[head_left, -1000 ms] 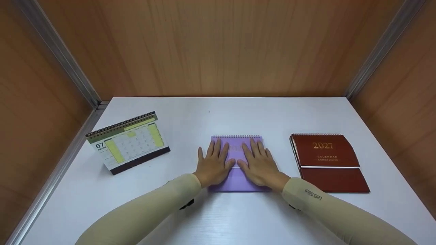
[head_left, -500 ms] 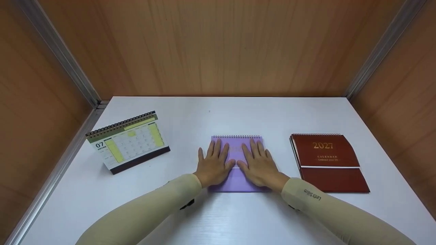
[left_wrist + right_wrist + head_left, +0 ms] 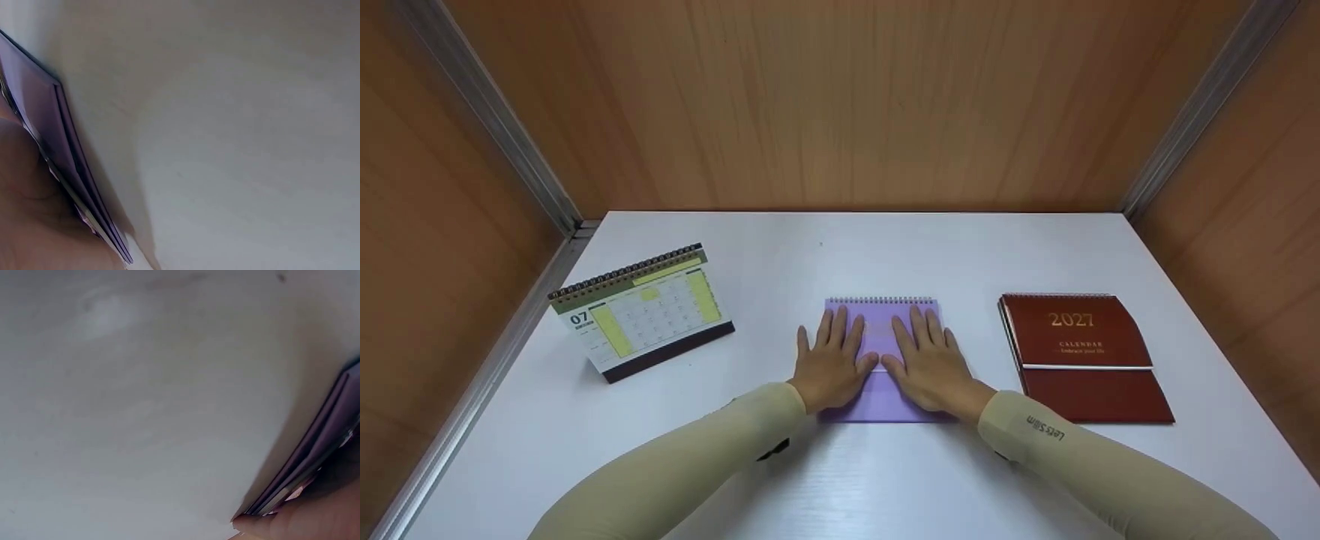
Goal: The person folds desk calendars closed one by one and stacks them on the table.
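A purple spiral-bound desk calendar [image 3: 881, 401] lies folded flat at the middle of the white table, its wire binding along the far edge. My left hand [image 3: 831, 367] rests palm down on its left half, fingers straight and spread. On the right half lies my right hand [image 3: 934, 367], also flat with spread fingers. The two thumbs point toward each other near the calendar's centre. From the left wrist, the layered side edge of the purple calendar [image 3: 42, 107] shows beside the hand. The right wrist view has the opposite edge of the calendar [image 3: 323, 430], with fingers over it.
An upright desk calendar [image 3: 649, 315] with a green and yellow July page stands at the left, angled. To the right lies a dark red 2027 calendar [image 3: 1084, 394], folded down. Wooden panels [image 3: 847, 105] enclose the white table [image 3: 840, 255] at the back and sides.
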Available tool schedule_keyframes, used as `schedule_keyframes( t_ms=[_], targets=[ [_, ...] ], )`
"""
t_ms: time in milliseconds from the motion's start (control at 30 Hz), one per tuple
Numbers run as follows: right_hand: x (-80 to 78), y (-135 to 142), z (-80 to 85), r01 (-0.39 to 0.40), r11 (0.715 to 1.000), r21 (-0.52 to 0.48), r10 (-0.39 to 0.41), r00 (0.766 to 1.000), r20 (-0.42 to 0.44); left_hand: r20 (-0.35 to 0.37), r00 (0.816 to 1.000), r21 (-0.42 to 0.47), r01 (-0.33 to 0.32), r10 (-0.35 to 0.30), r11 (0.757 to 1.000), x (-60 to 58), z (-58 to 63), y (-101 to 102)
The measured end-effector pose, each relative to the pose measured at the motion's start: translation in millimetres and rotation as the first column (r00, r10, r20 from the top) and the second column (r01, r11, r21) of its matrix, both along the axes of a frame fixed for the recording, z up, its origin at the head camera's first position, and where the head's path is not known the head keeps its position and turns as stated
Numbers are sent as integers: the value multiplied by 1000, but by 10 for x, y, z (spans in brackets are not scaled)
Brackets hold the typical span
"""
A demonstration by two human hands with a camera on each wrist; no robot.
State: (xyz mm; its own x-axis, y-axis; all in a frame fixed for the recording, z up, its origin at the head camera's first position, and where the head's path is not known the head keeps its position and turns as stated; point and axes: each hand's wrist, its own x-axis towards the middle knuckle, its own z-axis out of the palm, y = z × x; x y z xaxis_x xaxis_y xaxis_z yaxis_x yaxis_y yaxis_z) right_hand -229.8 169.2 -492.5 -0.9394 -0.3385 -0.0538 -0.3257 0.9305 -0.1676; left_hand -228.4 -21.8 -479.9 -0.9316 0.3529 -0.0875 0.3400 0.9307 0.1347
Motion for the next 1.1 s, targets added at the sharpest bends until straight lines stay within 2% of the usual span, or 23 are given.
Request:
schedule_keyframes(
  t_ms=[333, 500, 667, 833, 1067, 1100],
  targets=[
    [7, -11, 4, 1, 1000, 27, -1, 1000, -6, 0, 1000, -13, -13, 13, 1000, -7, -16, 17],
    [-1, -13, 22, -15, 1000, 27, 15, 1000, 10, 8, 1000, -26, -14, 15, 1000, -49, -85, 15],
    [-32, 4, -30, -30, 998, 50, 28, 999, 26, 15, 1000, -44, -6, 6, 999, -80, -144, 10],
    [-46, 20, -75, -34, 998, 43, 34, 999, 13, 0, 1000, -41, -3, 3, 999, -33, -70, 17],
    [-42, 16, -61, -25, 999, 42, 24, 999, 32, -3, 1000, -66, -7, 7, 998, -75, -151, 24],
    [-38, 11, -50, -22, 999, 44, 20, 999, 38, -1, 1000, -65, -5, 5, 998, -68, -134, 22]
  ],
)
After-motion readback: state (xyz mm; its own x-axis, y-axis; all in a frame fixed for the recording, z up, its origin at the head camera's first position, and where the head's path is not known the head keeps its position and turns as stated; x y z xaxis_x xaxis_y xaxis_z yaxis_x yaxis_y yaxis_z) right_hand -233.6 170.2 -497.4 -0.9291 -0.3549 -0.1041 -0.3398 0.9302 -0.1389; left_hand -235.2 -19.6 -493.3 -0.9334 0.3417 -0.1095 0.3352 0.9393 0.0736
